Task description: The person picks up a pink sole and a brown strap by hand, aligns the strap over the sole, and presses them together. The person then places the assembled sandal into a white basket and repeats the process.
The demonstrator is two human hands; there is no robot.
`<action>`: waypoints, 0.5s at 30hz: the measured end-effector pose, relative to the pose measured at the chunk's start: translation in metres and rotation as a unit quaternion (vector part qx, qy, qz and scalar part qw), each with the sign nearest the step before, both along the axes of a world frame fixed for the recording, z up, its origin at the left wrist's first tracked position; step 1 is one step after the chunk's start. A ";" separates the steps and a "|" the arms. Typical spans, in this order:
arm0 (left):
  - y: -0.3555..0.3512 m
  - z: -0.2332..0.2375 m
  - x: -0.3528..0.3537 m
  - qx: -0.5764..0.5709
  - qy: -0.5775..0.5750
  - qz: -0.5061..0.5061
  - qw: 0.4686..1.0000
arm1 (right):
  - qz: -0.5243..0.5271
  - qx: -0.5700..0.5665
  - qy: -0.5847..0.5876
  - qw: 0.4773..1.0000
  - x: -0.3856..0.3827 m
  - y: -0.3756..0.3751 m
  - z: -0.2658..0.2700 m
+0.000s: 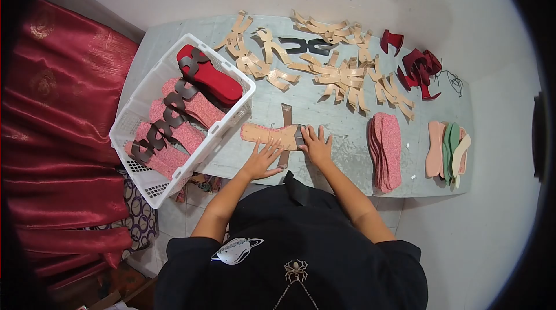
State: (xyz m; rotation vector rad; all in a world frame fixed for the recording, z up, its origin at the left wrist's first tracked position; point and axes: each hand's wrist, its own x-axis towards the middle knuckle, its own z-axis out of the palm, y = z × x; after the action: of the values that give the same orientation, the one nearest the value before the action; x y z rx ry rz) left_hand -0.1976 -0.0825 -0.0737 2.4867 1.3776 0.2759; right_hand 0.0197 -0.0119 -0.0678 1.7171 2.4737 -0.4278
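A tan shoe sole (pixel 268 132) with a pink edge lies flat on the table in front of me. A brown strap (pixel 287 115) crosses under it, its ends sticking out on both sides. My left hand (pixel 264 159) lies with spread fingers along the sole's near edge, close to the strap's near end. My right hand (pixel 317 145) rests flat, fingers apart, over the sole's right end, covering much of it. A dark grey piece (pixel 299 135) shows on the sole beside the right fingers. Neither hand grips anything.
A white plastic basket (pixel 217 130) at left holds pink sandals with brown straps and red soles (pixel 214 83). Tan straps (pixel 341 72) and a black strap (pixel 305 46) lie at the back. At right are pink soles (pixel 385 150), mixed-colour soles (pixel 447 148) and dark red pieces (pixel 420 69).
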 end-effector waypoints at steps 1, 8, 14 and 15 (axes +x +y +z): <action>-0.001 0.001 0.000 0.019 -0.007 -0.019 1.000 | -0.001 0.000 0.001 1.000 0.000 0.000 0.000; 0.004 0.009 0.010 0.058 -0.096 0.000 0.994 | -0.005 -0.025 0.014 1.000 0.001 0.001 0.001; 0.021 0.027 0.019 0.042 -0.130 0.000 0.991 | -0.010 -0.029 0.027 0.999 0.001 0.001 0.001; 0.023 0.028 0.019 0.037 -0.125 -0.015 0.991 | -0.010 -0.023 0.037 0.999 0.002 0.001 -0.001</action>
State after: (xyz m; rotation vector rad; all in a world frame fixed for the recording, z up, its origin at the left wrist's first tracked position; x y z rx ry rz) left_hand -0.1782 -0.0591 -0.0461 2.4273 1.2480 0.6195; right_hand 0.0214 -0.0113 -0.0692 1.7414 2.4768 -0.5556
